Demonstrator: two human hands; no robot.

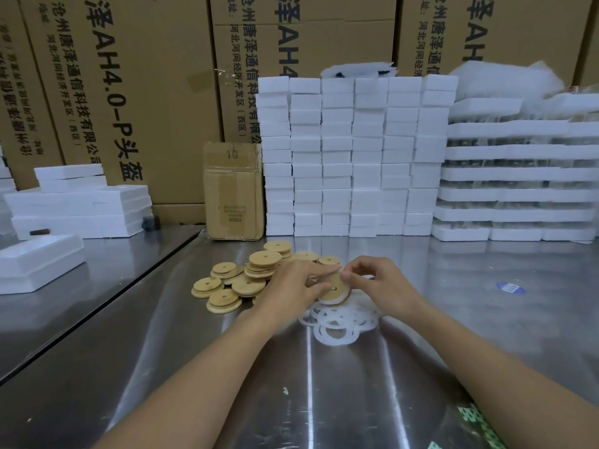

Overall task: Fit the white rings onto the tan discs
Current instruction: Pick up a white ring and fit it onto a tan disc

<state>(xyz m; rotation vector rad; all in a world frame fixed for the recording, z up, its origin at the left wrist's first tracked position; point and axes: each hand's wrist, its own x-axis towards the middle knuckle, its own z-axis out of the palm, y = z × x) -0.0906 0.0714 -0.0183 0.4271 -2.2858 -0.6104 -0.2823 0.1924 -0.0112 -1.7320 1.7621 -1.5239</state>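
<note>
A: Head view. Our left hand (291,286) and right hand (376,283) both pinch one tan disc (335,288), tilted, just above the white rings (337,325) heaped on the metal table (356,384).
B: Agreed. Loose tan discs (246,280) piled just left. Whether a ring sits on ours, we cannot tell.

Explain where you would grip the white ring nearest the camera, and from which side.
Pinch its near arc, one fingertip through the hole, coming from above on the near side. The white ring lies flat and thin on the metal table; that arc is bare, while the far arc overlaps the other rings, above which the left hand and right hand hold a tan disc.
</note>
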